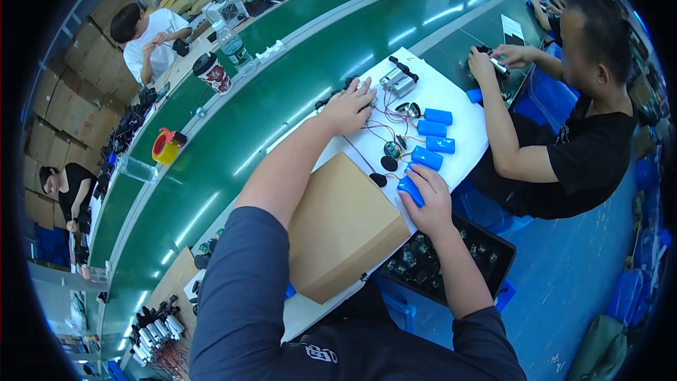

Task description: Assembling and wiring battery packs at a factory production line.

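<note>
My right hand [431, 203] is closed around a blue shrink-wrapped battery pack [410, 190] at the near end of a row on a white board [462, 109]. Beyond it lie several more such packs [427, 159], wired to small round circuit boards [393, 149] and black discs [388, 164]. My left hand [350, 107] reaches to the board's far left side, its fingers stretched out over dark parts that it partly hides. Just right of those fingers sit silver motors [399, 82] with black ends. Red and dark wires run between the two hands.
A cardboard box [342, 226] stands under my forearms. A black tray [451, 257] of small parts is at the right, near a co-worker [564, 99] handling a part. Beyond runs a green conveyor [282, 109], with a cup [211, 73], a bottle [231, 46] and a tape roll [167, 147].
</note>
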`<control>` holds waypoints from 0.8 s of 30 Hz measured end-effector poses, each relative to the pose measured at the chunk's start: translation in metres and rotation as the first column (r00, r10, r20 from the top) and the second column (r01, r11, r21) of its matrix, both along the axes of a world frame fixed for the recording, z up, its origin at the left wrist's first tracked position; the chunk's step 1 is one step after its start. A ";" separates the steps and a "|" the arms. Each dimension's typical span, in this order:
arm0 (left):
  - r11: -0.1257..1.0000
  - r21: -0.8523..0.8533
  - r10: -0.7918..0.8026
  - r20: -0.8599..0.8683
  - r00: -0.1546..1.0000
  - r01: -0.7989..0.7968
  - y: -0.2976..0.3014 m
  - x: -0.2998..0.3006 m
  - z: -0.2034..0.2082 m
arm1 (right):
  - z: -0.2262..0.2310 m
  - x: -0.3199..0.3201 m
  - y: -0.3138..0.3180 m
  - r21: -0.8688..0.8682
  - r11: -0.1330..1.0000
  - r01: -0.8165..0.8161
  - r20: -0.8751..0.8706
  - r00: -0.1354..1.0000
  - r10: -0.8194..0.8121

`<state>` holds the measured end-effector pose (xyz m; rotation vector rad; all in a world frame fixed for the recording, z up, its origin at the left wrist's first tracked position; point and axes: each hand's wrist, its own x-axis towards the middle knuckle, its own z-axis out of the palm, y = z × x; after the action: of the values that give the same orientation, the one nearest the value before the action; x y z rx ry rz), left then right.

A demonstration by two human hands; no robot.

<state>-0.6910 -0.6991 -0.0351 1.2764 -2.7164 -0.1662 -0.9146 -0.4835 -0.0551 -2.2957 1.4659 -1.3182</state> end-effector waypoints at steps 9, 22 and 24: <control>0.945 -0.185 0.260 -0.076 0.963 -0.270 0.029 0.037 -0.020 | 0.076 0.042 -0.151 0.382 0.850 -0.363 0.557 0.824 0.102; 0.864 -0.172 0.442 -0.188 0.877 -0.472 0.034 0.010 -0.018 | 0.008 0.093 -0.308 0.626 0.746 -0.227 -0.083 0.932 0.354; 0.828 -0.235 0.484 -0.159 0.860 -0.509 0.034 0.014 -0.021 | 0.010 0.107 -0.293 0.575 0.808 -0.126 -0.235 0.921 0.311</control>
<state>-0.6772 -0.6653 -0.0564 1.7738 -2.1357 0.1911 -0.8079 -0.7762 -0.0452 -2.2383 1.3628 -0.3824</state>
